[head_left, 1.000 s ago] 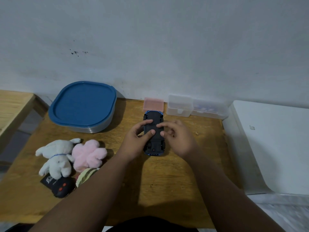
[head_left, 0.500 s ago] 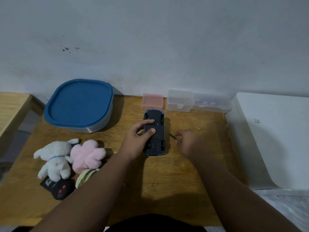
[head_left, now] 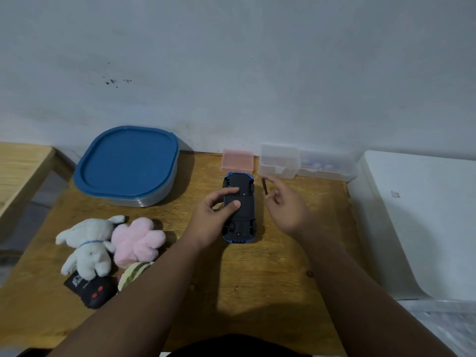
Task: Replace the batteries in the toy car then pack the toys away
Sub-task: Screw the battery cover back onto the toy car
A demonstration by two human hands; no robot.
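A blue toy car (head_left: 244, 210) lies upside down on the wooden table (head_left: 257, 284), its black underside up. My left hand (head_left: 212, 217) holds it from the left, thumb and forefinger on the underside. My right hand (head_left: 286, 210) hovers just right of the car and pinches a small dark thin tool (head_left: 264, 186), perhaps a screwdriver, pointing toward the wall. A white plush (head_left: 87, 246), a pink plush (head_left: 137, 240) and a striped plush (head_left: 134, 273) lie at the left with a black remote (head_left: 90, 289).
A blue-lidded container (head_left: 126, 163) stands at the back left. A small pink box (head_left: 237, 161) and two clear plastic boxes (head_left: 279, 161) (head_left: 327, 167) line the wall behind the car. A white surface (head_left: 425, 215) borders the table on the right.
My right hand left the car's underside, drew back to the right with the thin tool, then rose toward the clear box. My left hand stayed on the car.
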